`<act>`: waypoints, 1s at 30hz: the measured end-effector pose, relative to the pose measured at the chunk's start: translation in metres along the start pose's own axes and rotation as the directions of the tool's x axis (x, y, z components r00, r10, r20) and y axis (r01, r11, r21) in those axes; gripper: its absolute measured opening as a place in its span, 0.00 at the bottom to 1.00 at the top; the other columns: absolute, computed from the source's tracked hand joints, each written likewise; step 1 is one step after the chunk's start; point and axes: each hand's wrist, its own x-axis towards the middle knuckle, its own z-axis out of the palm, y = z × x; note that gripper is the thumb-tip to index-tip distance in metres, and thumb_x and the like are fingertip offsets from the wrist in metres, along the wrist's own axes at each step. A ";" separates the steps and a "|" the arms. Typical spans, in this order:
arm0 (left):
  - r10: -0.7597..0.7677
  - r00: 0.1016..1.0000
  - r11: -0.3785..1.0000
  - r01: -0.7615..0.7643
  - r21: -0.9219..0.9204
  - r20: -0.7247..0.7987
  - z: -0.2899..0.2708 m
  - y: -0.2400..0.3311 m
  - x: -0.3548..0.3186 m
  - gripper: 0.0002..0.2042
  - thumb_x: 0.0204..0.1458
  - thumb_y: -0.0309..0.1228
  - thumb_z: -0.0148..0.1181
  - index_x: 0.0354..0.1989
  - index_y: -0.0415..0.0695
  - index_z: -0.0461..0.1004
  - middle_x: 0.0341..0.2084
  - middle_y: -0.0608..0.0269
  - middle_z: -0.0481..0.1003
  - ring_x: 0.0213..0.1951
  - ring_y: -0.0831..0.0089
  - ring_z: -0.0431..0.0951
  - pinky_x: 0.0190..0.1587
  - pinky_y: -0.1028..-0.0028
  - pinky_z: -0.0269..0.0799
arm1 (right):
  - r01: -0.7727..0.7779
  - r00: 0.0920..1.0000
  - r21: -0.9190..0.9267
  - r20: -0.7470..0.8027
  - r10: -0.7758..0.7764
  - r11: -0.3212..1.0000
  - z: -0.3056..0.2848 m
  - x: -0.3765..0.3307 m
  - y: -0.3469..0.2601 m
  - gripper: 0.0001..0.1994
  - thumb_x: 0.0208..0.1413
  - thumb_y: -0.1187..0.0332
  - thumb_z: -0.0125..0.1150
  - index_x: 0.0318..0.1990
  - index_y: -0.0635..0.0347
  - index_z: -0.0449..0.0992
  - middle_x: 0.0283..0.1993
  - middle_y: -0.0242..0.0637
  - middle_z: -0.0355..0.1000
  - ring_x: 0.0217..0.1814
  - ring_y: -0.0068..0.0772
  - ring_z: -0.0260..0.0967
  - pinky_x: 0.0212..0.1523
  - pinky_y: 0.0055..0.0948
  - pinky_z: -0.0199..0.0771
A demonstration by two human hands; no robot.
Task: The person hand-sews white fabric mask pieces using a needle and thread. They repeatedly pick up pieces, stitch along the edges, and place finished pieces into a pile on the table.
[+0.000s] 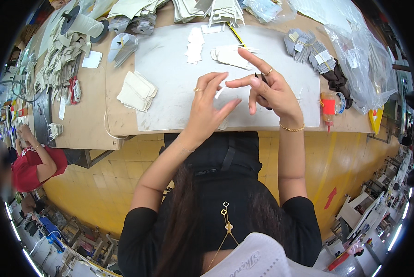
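Note:
My left hand [205,107] is raised over the near part of the grey sheet, fingers bent and thumb held apart. A small white strip [219,92] shows at its fingertips, apparently held between the fingers. Facing it, my right hand [277,94] stretches its index finger upward, with another finger reaching toward the left fingertips. Tucked in the right palm is a small black pointed tool [257,76], which looks like thread snips; the fingers hide most of it. Beyond the hands lie a stack of off-white cut pieces [233,56] and several white pieces [195,45].
Left on the table are a fanned pile of cream pieces [137,91] and a thread spool [88,25]. On the right stand an orange-labelled bottle [328,106], tied grey pieces [308,50] and plastic bags [361,69]. A person in red [36,167] is at far left.

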 end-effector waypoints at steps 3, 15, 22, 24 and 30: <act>-0.060 0.998 0.988 0.062 -0.139 0.022 0.002 0.001 0.015 0.15 0.57 0.28 0.69 0.52 0.40 0.80 0.45 0.59 0.78 0.44 0.72 0.78 0.42 0.74 0.73 | -0.017 1.000 0.021 0.010 0.017 1.000 0.004 -0.005 -0.008 0.30 0.71 0.61 0.56 0.75 0.59 0.57 0.51 0.45 0.82 0.19 0.15 0.71 0.19 0.12 0.61; -0.238 0.970 0.903 0.237 -0.360 0.041 -0.005 -0.004 0.011 0.10 0.57 0.31 0.69 0.42 0.38 0.84 0.32 0.62 0.80 0.32 0.77 0.75 0.37 0.75 0.71 | 0.214 0.942 -0.549 -0.101 -0.319 0.808 0.033 0.020 0.024 0.07 0.56 0.72 0.72 0.42 0.58 0.86 0.44 0.28 0.75 0.32 0.10 0.64 0.28 0.15 0.61; 0.058 0.992 0.979 -0.079 0.190 0.115 -0.023 -0.007 -0.008 0.19 0.52 0.29 0.72 0.53 0.41 0.79 0.46 0.56 0.77 0.44 0.63 0.78 0.45 0.70 0.74 | 0.251 0.832 -0.469 -0.343 -0.437 0.847 -0.012 -0.015 -0.026 0.04 0.62 0.72 0.67 0.42 0.58 0.83 0.43 0.34 0.82 0.25 0.10 0.61 0.23 0.14 0.58; 0.154 0.952 0.919 -0.236 0.315 0.266 -0.039 -0.016 -0.024 0.20 0.52 0.29 0.72 0.55 0.42 0.78 0.50 0.55 0.76 0.52 0.57 0.76 0.53 0.63 0.72 | 0.377 0.728 -0.426 -0.414 -0.547 0.823 -0.040 -0.053 -0.062 0.05 0.64 0.71 0.65 0.42 0.62 0.81 0.39 0.37 0.83 0.23 0.11 0.61 0.23 0.16 0.60; 0.206 0.828 0.681 -0.504 0.531 0.521 -0.061 -0.042 -0.059 0.21 0.54 0.35 0.70 0.56 0.43 0.77 0.59 0.54 0.73 0.61 0.57 0.71 0.63 0.54 0.64 | 0.729 0.452 -0.305 -0.457 -0.766 0.613 -0.051 -0.157 -0.148 0.02 0.58 0.73 0.68 0.36 0.57 0.80 0.34 0.30 0.79 0.22 0.15 0.63 0.23 0.15 0.51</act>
